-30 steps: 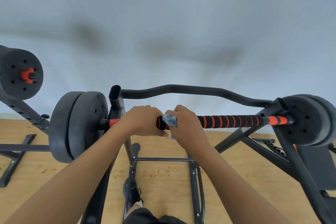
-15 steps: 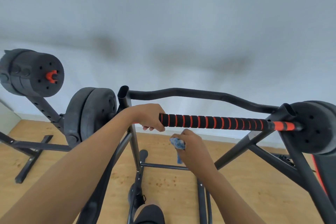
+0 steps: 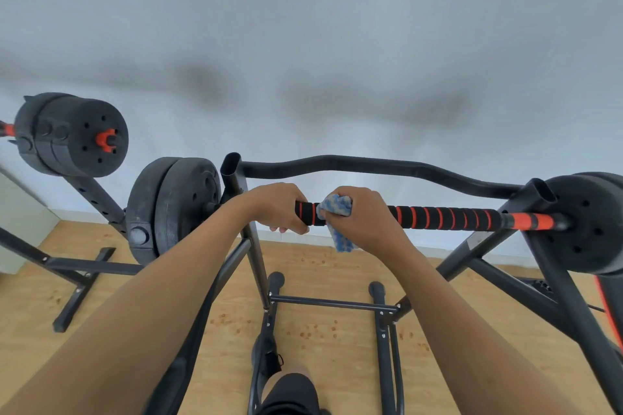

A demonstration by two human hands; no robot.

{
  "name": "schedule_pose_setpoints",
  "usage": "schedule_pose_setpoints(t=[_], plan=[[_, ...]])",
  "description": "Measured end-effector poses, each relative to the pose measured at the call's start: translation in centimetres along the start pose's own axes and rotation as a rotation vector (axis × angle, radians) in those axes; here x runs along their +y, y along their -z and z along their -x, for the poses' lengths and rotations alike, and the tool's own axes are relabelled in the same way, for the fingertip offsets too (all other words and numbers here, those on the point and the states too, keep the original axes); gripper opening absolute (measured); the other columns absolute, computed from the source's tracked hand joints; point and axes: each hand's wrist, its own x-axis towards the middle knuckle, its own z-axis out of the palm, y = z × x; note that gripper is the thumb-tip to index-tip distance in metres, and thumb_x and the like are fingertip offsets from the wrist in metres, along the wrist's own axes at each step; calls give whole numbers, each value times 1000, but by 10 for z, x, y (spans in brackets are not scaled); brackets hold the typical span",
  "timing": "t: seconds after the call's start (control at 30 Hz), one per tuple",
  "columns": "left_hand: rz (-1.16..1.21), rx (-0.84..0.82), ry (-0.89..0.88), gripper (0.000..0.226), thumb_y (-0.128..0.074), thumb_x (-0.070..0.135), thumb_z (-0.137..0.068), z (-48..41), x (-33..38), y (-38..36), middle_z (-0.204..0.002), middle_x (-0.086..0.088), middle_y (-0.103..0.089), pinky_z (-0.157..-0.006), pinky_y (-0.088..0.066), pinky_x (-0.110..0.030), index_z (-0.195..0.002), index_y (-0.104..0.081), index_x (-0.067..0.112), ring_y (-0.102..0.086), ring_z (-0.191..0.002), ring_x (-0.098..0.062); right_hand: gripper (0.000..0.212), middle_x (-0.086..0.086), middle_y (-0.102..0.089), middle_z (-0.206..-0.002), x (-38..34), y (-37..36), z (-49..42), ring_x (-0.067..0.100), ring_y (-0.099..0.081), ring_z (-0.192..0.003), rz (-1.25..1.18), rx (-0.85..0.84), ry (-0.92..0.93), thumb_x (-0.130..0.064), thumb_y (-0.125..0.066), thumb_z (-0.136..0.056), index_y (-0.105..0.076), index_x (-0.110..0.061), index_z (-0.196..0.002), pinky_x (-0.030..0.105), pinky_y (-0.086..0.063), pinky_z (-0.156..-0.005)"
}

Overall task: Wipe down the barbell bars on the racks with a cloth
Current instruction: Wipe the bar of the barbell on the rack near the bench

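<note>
A barbell bar [image 3: 445,217] with black and orange ringed grip lies across a black rack [image 3: 236,185], with black weight plates [image 3: 172,209] at its left end and more at the right [image 3: 586,222]. My left hand [image 3: 274,207] grips the bar near its left end, fingers curled round it. Just to its right, my right hand [image 3: 365,216] holds a blue and white cloth [image 3: 335,207] wrapped against the bar, and a tail of the cloth hangs below.
A curved black rail [image 3: 371,168] runs behind the bar. A second barbell with black plates [image 3: 74,135] sits on another rack at the far left. Rack feet and crossbars [image 3: 333,303] spread over the wooden floor below, near my leg [image 3: 290,391].
My right hand, which had dropped below the bar with the cloth half a second ago, has come back up and wraps the cloth on the bar beside my left hand.
</note>
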Motion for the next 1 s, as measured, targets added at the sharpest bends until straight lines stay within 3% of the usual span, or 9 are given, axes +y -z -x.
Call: schedule_pose_setpoints(t=[0.17,0.47,0.6,0.7,0.83,1.0], plan=[[-23,19,10,16,-78,42,-81,0,0,-2,-65,3,-72,-71,-64,-35,-83,-69,29,-71,-62,-13,12,-2,-69,-80,5,15,0,14,-67,-77,47,-158,-15,-29,-71,-87,-67,-18,-89,26,-53,-71],[-189,128,7,22,-72,44,-76,4,2,-8,-61,6,-62,-56,-40,-27,-69,-55,30,-57,-55,-10,13,-2,-64,-75,1,-3,-6,20,-65,-71,110,0,-33,-28,-63,-83,-51,-24,-84,41,-60,-70],[-303,172,-11,19,-67,46,-79,6,4,-10,-65,7,-63,-55,-48,-29,-74,-57,30,-60,-58,-11,14,-3,-63,-72,4,-3,-11,19,-64,-69,124,19,12,-26,-63,-83,-49,-24,-80,44,-60,-70],[-372,216,-35,18,-65,47,-82,9,3,-14,-66,8,-63,-61,-57,-31,-82,-59,31,-62,-59,-11,16,-4,-61,-69,7,-3,-14,18,-63,-66,107,20,33,-26,-65,-80,-49,-22,-77,43,-60,-67],[-507,354,-73,19,-60,47,-85,13,1,-23,-64,9,-57,-52,-42,-27,-83,-54,29,-55,-54,-11,26,-6,-51,-63,9,-7,-14,13,-48,-57,115,46,54,-26,-65,-79,-40,-25,-71,36,-51,-58],[-602,493,-133,23,-56,47,-90,14,-5,-34,-66,8,-57,-56,-50,-31,-89,-52,25,-59,-56,-19,25,-7,-55,-66,10,-6,-16,13,-54,-60,62,-7,27,-26,-67,-79,-44,-29,-71,29,-47,-59]])
